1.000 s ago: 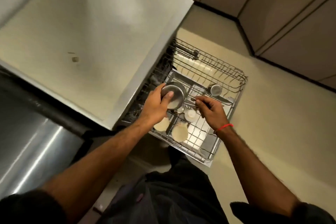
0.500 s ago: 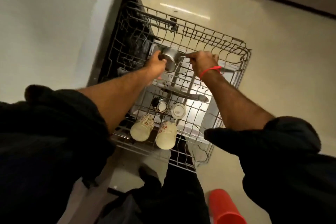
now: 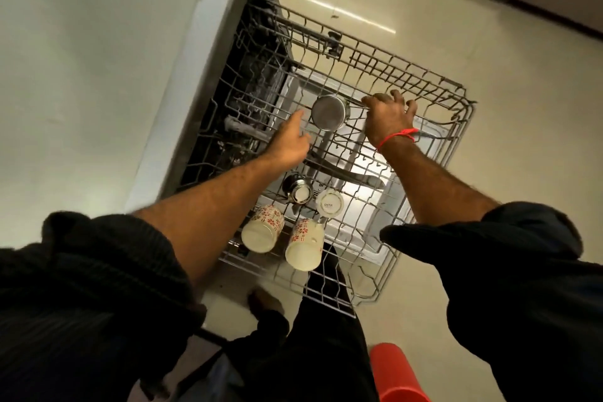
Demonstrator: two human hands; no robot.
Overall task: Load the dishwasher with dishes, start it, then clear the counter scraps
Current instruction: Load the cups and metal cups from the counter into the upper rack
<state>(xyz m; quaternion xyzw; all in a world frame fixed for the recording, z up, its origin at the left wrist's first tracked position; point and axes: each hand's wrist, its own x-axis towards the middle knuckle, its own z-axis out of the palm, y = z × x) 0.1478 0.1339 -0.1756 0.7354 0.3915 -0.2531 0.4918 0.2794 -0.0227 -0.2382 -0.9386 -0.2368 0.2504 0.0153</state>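
The pale floor runs under the pulled-out dishwasher rack (image 3: 375, 62), with the white counter (image 3: 81, 75) on my left at nine o'clock and dark cabinet fronts up at one o'clock.

What has just changed: half a second ago my left hand (image 3: 288, 142) was cupped against the steel saucepan (image 3: 329, 112); now it has let go and sits just beside the pan, at about eight o'clock from it, fingers straight and loose, holding nothing. The pan lies upside down on the rack wires, its flat base facing me. I take that to mean the pan is placed, or nearly so, and only needs a last steadying.

My right hand (image 3: 388, 116), the one with the red thread (image 3: 396, 137) at the wrist, is at three o'clock from the pan. Its fingers curl at the pan's handle, which runs out toward the rack's right rim; I judge it grips the handle, though the hand hides most of it.

Toward six o'clock on the rack lie two flowered mugs (image 3: 284, 235), a small steel cup (image 3: 298, 191) and a white cup (image 3: 330, 203). So loading is under way; starting the machine and clearing scraps are not yet done.
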